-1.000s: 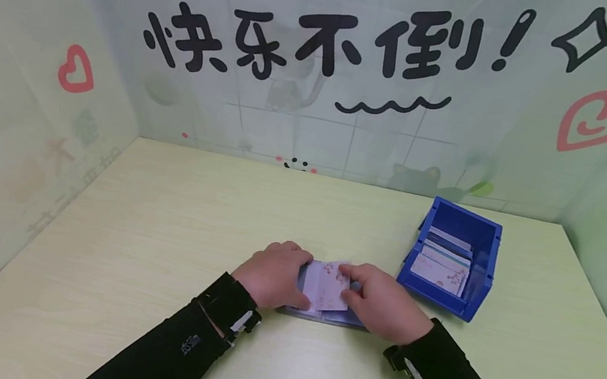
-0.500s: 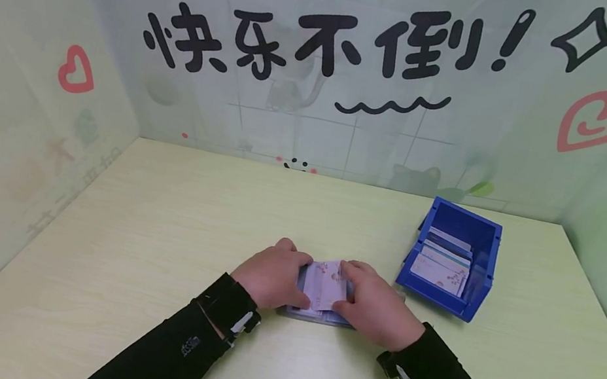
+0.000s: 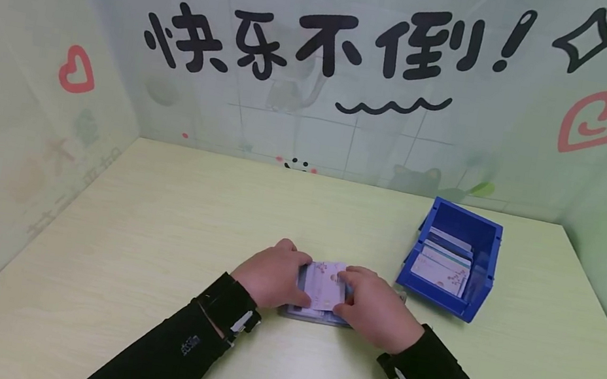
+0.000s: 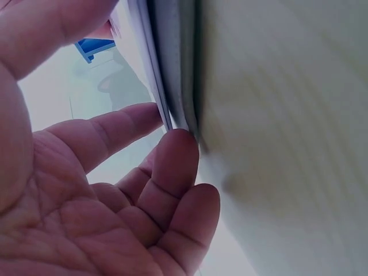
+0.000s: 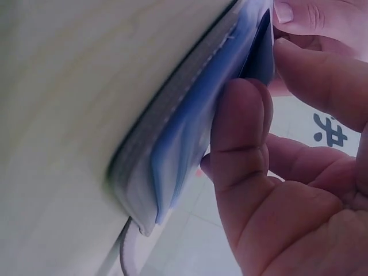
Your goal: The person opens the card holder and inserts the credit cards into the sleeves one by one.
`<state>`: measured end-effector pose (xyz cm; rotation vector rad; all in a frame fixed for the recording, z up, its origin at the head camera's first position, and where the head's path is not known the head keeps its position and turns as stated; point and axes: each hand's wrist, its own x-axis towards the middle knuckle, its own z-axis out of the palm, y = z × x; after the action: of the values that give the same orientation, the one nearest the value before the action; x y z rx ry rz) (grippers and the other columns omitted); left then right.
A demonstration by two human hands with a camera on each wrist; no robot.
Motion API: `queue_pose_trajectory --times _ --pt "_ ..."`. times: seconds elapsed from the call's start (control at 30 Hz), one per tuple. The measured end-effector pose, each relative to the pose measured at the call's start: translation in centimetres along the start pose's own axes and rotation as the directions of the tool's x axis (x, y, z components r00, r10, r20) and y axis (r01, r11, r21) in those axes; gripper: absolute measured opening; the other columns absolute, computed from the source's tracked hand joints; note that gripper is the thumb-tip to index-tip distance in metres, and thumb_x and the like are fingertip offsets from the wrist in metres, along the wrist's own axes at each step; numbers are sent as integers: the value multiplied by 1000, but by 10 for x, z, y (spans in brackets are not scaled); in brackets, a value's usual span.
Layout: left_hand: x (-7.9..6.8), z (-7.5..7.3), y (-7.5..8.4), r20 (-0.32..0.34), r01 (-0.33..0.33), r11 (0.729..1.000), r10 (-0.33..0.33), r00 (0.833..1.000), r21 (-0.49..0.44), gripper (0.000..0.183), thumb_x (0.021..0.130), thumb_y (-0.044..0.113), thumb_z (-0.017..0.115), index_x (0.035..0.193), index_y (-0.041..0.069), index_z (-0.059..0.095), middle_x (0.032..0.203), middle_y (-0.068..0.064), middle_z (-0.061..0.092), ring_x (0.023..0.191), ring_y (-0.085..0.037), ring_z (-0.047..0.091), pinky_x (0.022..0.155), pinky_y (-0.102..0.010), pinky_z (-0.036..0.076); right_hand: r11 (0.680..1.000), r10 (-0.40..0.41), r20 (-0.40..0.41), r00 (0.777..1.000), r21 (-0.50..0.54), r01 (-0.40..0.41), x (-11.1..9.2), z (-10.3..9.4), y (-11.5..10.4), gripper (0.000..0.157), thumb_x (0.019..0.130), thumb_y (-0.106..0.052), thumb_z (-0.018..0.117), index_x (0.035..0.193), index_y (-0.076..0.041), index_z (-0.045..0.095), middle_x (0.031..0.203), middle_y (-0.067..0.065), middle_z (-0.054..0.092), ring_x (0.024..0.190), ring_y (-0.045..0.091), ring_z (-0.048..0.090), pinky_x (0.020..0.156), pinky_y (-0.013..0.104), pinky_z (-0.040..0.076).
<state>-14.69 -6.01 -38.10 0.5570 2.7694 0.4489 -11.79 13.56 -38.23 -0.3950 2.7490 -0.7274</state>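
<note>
A pale card (image 3: pixel 325 288) printed with small pinkish flowers lies over a card holder (image 3: pixel 313 317) with clear plastic sleeves. My left hand (image 3: pixel 270 277) grips the holder's left side, thumb at the near part and fingers at the far edge. In the left wrist view, the layered edge of the holder (image 4: pixel 175 52) rests against the fingertips. My right hand (image 3: pixel 376 308) pinches the card at its right side. The right wrist view shows the holder's bluish sleeves (image 5: pixel 190 126) fanned above a grey cover, with the right thumb and fingers around the card's edge.
To the right behind my right hand stands a blue plastic bin (image 3: pixel 468 221) with several cards (image 3: pixel 438 274) leaning in it. A thin strap (image 5: pixel 127 250) hangs from the holder's end. Printed fabric walls enclose the light wooden table (image 3: pixel 206 200) at the back and sides.
The right hand has shifted left a little and brought the card further left over the holder, near the left thumb. The left hand has stayed almost still on the holder.
</note>
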Motion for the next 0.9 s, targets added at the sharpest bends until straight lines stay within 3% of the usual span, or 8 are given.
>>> queue_pose_trajectory --times 0.3,0.7,0.9 --pt "0 0 0 2 9 1000 -9 1000 9 71 71 47 77 131 15 55 111 -6 47 77 -15 50 65 -26 46 1000 20 29 999 11 -21 -1 -4 -2 51 82 -21 73 128 -7 56 135 8 46 88 17 49 74 30 48" --pt "0 1 -1 4 6 1000 -6 1000 14 70 73 49 75 131 14 55 113 -6 47 77 -14 51 68 -25 47 1000 -11 21 1000 3 11 -5 -1 -7 48 83 -19 71 126 -5 57 134 9 46 83 15 50 71 28 47" --pt "1 1 -1 -1 0 1000 0 1000 29 69 74 51 74 130 15 56 113 -6 48 77 -13 51 68 -25 47 1000 -11 35 999 -23 12 -4 -2 -9 43 83 -18 71 122 -5 59 104 2 57 79 15 50 67 29 46"
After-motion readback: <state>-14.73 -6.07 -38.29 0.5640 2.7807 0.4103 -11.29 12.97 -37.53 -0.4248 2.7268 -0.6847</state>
